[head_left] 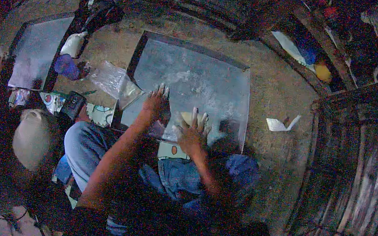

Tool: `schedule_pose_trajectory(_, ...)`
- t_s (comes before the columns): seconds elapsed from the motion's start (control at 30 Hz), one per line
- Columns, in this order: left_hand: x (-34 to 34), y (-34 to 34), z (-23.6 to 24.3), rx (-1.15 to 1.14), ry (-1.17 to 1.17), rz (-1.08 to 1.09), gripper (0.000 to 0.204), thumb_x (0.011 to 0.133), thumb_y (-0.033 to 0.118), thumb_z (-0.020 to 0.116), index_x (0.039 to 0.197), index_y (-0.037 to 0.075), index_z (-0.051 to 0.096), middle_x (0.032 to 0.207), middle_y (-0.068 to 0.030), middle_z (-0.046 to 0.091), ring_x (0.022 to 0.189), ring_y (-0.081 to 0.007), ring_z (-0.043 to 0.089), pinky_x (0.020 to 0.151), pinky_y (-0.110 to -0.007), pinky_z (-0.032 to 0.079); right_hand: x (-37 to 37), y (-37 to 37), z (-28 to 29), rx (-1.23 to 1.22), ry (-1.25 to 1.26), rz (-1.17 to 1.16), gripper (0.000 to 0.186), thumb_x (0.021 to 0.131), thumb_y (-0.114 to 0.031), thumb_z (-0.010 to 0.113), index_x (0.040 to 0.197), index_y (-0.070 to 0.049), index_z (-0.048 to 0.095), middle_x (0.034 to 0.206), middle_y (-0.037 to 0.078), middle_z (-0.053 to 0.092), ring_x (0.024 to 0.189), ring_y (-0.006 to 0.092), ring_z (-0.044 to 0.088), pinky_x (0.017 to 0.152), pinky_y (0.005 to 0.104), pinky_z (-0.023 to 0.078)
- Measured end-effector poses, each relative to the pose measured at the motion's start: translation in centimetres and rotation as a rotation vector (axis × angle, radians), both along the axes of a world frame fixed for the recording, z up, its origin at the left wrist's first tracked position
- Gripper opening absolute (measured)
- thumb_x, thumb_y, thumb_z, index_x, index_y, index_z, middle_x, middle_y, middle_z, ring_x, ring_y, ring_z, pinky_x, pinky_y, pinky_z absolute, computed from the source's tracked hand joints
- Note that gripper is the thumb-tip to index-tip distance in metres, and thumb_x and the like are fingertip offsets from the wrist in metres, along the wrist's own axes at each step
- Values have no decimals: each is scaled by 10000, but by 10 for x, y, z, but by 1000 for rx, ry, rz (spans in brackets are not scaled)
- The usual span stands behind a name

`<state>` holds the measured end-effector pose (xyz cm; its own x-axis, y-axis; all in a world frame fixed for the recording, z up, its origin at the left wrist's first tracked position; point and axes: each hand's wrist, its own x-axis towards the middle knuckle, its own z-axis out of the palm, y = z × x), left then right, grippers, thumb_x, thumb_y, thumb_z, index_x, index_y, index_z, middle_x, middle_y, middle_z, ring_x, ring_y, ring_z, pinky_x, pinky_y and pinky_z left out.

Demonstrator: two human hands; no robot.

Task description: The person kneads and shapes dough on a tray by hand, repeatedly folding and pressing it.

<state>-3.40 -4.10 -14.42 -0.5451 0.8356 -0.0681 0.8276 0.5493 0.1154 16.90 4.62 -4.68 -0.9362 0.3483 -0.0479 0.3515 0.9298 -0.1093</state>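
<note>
I sit with my legs folded before a shallow tray [230,82], its bottom streaked with white powder [183,78]. My left hand [156,102] reaches over the tray's near left part, fingers stretched forward and close together, their tips whitened; I see nothing gripped in it, though the palm is hidden. My right hand [192,132] is spread wide over the near middle, fingers apart and dusted white. A pale yellowish piece [187,116] lies in the tray, partly behind those fingers; I cannot tell whether they touch it. A clear plastic bag [106,78] lies just beside the tray's left wall, with a white bag [72,43] and a purple bundle [67,66] farther left. Past them is a second tray [40,50], and a person in a light cap [33,137] sits on my left.
</note>
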Motion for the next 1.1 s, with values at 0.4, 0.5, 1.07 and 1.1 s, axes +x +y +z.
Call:
schedule_pose_trajectory(0.4,7,3,-1,10,-157,-46,1052,653,303,776,1478,114,150,1550,-170,40,1417,-367,136,1123,-478,226,-9,25,-49,259,55,61,665,893,-503,475,1469,-254,255,1547,178,-4,1365,536,7,973,769,124)
schedule_pose_trajectory(0.5,-14,-27,-68,117,359,10,907,760,297,679,1479,118,156,1551,-156,58,1414,-368,148,1114,-488,235,-90,7,7,-61,-36,-176,774,837,-571,531,1472,-226,252,1544,186,-2,1371,521,42,959,768,169)
schedule_pose_trajectory(1.07,26,0,34,-161,-164,90,895,810,292,632,1494,130,79,1563,-125,32,1435,-334,69,1139,-492,154,-197,112,-39,62,144,-569,734,857,-633,419,1444,-203,324,1534,189,127,1362,527,97,950,787,110)
schedule_pose_trajectory(1.1,22,1,36,-155,-182,72,903,805,295,641,1494,130,80,1562,-128,31,1435,-337,69,1138,-495,153,-186,104,-38,96,161,-528,771,827,-650,462,1443,-206,326,1523,214,146,1339,560,119,945,787,121)
